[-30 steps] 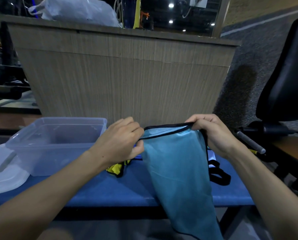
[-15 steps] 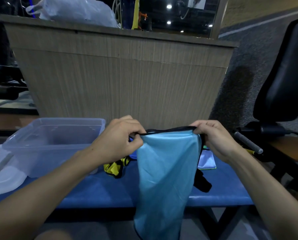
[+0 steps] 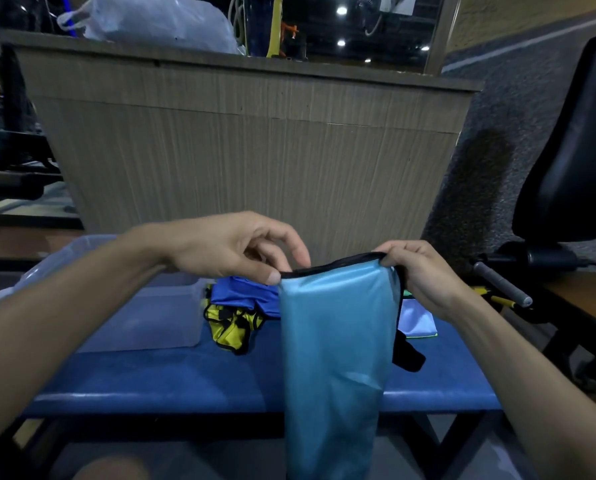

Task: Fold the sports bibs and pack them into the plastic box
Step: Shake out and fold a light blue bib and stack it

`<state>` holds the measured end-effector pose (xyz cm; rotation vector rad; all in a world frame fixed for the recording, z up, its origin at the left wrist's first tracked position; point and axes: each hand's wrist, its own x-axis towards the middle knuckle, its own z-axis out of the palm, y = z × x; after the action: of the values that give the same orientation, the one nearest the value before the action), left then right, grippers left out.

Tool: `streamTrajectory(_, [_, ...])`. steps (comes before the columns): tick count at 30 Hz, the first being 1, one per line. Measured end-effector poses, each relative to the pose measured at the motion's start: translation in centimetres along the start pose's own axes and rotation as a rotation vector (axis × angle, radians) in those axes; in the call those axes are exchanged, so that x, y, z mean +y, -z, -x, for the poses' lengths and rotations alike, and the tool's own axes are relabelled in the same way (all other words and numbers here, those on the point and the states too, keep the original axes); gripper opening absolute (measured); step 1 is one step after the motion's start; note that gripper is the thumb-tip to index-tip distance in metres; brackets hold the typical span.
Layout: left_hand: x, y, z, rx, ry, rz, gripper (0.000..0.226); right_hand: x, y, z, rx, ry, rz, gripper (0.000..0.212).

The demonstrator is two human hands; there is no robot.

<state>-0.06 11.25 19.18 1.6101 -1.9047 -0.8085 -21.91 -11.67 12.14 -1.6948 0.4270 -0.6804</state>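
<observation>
A light blue sports bib (image 3: 334, 358) with black trim hangs in front of the blue bench (image 3: 185, 379), folded narrow lengthwise. My left hand (image 3: 234, 251) pinches its top left corner at the thumb, the other fingers spread loosely above the hem. My right hand (image 3: 424, 282) grips the top right corner. A clear plastic box (image 3: 164, 320) stands on the bench's left part, partly hidden by my left forearm. Beside it lie a crumpled dark blue bib (image 3: 244, 296) and a yellow bib (image 3: 232, 329). A pale folded bib (image 3: 419, 320) lies behind my right wrist.
A wood-panel counter (image 3: 255, 161) rises right behind the bench, with a plastic bag (image 3: 151, 22) on top. A black seat (image 3: 573, 150) and a metal bar (image 3: 501, 285) stand at the right. A black strap (image 3: 407, 358) dangles from the held bib.
My left hand has lifted and moved right, and its fingers have loosened to a thumb pinch at the corner. The hanging bib has shifted right; the dark blue bib now shows behind it.
</observation>
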Motion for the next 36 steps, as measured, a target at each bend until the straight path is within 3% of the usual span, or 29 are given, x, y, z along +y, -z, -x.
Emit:
streamTrajectory(2, [0.4,0.7,0.2,-0.068,0.017,-0.047,0.03,0.1,-0.2,0.0,-0.014,-0.001,-0.024,0.023])
streamTrajectory(4, [0.5,0.9,0.3,-0.026,0.043,-0.189,0.026,0.4,-0.1,-0.1,-0.016,0.0,-0.052,0.026])
streamTrajectory(6, [0.5,0.4,0.2,0.094,0.045,-0.431,0.021,0.4,0.1,-0.2,-0.005,-0.003,-0.092,0.035])
streamTrajectory(8, [0.2,-0.2,0.3,0.263,0.032,-0.789,0.016,0.2,0.4,-0.2,-0.013,-0.005,-0.153,0.03])
streamTrajectory(10, [0.0,-0.7,0.2,0.366,0.05,-0.962,0.018,-0.1,0.9,0.0,-0.107,-0.011,-0.204,0.022])
streamTrajectory(12, [-0.2,-0.5,0.2,0.412,-0.006,-0.745,0.017,-0.4,1.7,0.1,-0.216,-0.029,-0.235,0.024])
streamTrajectory(15, [0.8,-0.3,0.8,0.314,-0.141,0.047,0.016,-0.7,2.4,0.5,-0.266,-0.058,-0.276,0.036])
streamTrajectory(17, [1.3,-0.2,1.0,0.263,-0.188,0.317,0.022,-0.7,1.9,0.6,-0.23,-0.074,-0.314,0.036])
streamTrajectory(19, [1.8,-0.3,0.7,0.244,-0.2,0.254,0.025,-0.8,1.0,0.5,-0.138,-0.085,-0.366,0.029])
streamTrajectory(23, [2.4,-0.6,0.6,0.173,-0.089,-0.095,0.036,-1.8,0.8,0.2,0.073,-0.019,-0.471,0.016])
streamTrajectory(26, [2.8,-1.9,0.2,0.22,-0.026,-0.24,0.052,-2.9,1.2,0.1,0.091,0.048,-0.466,0.015])
streamTrajectory(36, [2.6,-4.2,-0.5,0.328,-0.098,0.042,0.053,-3.4,2.5,0.2,0.088,0.053,-0.336,0.013])
